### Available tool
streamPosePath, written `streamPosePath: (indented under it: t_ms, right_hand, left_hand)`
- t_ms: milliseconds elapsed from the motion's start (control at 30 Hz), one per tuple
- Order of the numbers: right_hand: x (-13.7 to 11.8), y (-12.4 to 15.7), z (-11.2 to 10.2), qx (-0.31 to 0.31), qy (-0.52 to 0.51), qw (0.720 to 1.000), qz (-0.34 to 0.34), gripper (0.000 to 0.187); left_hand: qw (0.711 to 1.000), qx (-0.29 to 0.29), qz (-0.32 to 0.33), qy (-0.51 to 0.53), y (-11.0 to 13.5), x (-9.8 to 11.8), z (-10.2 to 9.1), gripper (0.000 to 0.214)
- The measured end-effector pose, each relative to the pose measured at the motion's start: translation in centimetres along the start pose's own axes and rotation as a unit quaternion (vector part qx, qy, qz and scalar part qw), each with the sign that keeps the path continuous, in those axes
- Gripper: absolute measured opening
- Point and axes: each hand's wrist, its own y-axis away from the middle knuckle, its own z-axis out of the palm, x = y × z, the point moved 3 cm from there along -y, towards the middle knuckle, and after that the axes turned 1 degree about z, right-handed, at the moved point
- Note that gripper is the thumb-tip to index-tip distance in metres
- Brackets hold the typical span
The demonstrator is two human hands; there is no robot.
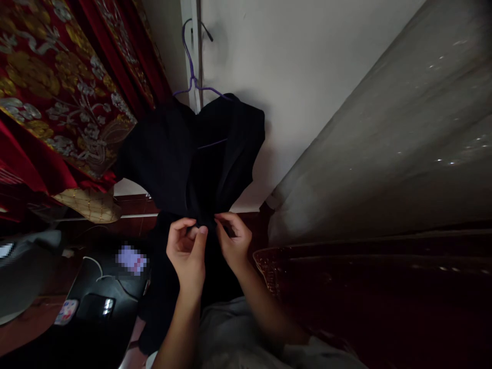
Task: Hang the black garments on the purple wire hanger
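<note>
A black jacket-like garment (pixel 161 148) hangs in front of me on a purple hanger (pixel 193 82), its front parted in a V at the top. My left hand (pixel 188 246) pinches the garment's front edge between thumb and fingers, low on the opening. Just to its right, my right hand (pixel 234 238) pinches the opposite front edge. Only a narrow strip of dark cloth shows between the two hands. Whether there is a button or other fastener at the fingertips is too dark to tell.
Red curtains with gold and silver embroidery (pixel 57 77) hang at the left. A black surface (pixel 111 287) at lower left bears a phone (pixel 96 306) and a white cable (pixel 121 287). Greyish sheer fabric (pixel 384 154) drapes at the right, above dark red furniture or cloth (pixel 365 302).
</note>
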Motion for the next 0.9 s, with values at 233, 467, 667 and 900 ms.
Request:
streamPosePath:
  t_ms: [233,467,667,900]
  right_hand:
    - [0.4,0.4,0.2,0.004,0.006,1.000,0.025,0.014]
    - [0.0,0.2,0.1,-0.022,-0.015,0.999,0.027,0.015]
    - [-0.1,-0.1,0.2,-0.125,-0.029,0.990,0.050,0.014]
    - [0.2,0.1,0.5,-0.174,-0.034,0.984,0.006,0.014]
  left_hand:
    - [0.998,0.023,0.048,-0.020,-0.8,0.2,-1.0,0.030]
    - [0.992,-0.086,-0.009,-0.088,-1.8,-2.3,-1.3,0.029]
    - [0.975,-0.161,-0.020,-0.152,-1.8,-2.5,-1.1,0.012]
    - [0.966,-0.136,0.053,-0.212,-2.1,-2.2,-1.8,0.015]
